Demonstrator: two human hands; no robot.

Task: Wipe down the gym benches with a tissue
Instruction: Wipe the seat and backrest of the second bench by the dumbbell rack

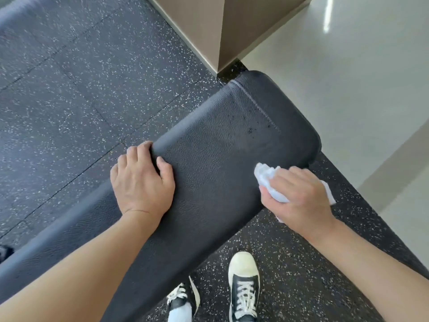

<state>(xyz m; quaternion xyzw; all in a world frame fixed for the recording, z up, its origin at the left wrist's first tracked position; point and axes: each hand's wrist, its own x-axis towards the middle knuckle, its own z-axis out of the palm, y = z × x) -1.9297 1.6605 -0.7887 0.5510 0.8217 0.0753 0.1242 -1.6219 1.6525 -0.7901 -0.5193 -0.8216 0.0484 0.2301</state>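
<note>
Your tissue (269, 180) is bunched in your right hand (299, 196), fingers curled round it at the bench (216, 145) edge; your left hand (141, 180) grips the far edge; dark specks beyond your fingers look unwiped.

Both forearms bare to the frame edge, no sleeves, no watch, no rings or bands seen. Left grip (144, 182) and right grip (299, 194) ungloved. Feet in black canvas lace-up sneakers (243, 289) with cream rubber toe caps and white laces. Pale light-blue trouser cuff (180, 312) above the left shoe.
</note>
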